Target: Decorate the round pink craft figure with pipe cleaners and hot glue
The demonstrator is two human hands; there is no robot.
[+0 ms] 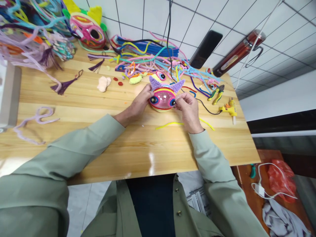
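Between my hands, above the middle of the table, is a clear plastic animal-head craft (164,99) trimmed with pipe cleaners. It has purple ears, a pink and yellow band, and blue-ringed eyes on both sides. My left hand (142,102) grips its left edge, thumb and fingers closed beside the left ear and eye. At the right eye, my right hand (188,107) is pinched against the craft's edge; the fingertips partly cover that side. A yellow pipe cleaner (170,124) lies on the table below, running under the right hand. Just behind the craft sits a loose round eye piece (161,76).
A finished-looking colourful head (88,31) and a heap of pipe cleaners (148,47) line the back. At right lie yellow-handled pliers (217,94) and a yellow glue gun (229,109) with its cord. A phone (206,49) and red thermos (238,54) stand by the wall.
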